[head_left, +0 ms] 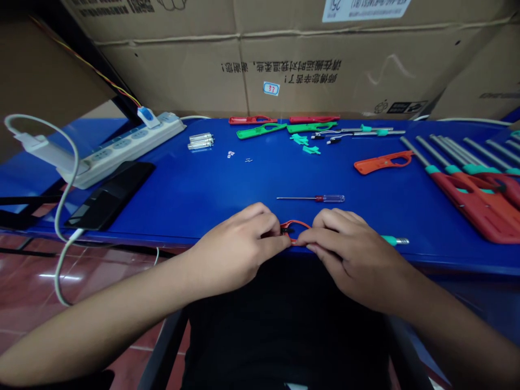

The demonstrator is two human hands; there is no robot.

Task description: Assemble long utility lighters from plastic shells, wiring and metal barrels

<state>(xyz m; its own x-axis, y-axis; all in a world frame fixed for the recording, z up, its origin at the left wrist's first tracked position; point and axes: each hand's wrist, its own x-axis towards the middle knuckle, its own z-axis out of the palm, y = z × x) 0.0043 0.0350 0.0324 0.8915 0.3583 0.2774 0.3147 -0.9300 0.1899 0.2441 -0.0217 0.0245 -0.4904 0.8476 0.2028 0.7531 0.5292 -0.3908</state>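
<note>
At bottom center, the left hand [231,249] and right hand [345,254] close their fingers [260,219] on a small red plastic frame [294,223], light and stiff, best held by its thin rim.

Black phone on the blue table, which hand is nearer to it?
Left. The left hand lies to the right of the black phone, apart from it. The right hand is farther off, beyond the orange plastic frame that both hands hold.

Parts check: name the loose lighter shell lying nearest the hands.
The orange lighter shell, lying alone mid-table; the red shells and green shells lie farther off along the back edge.
</note>
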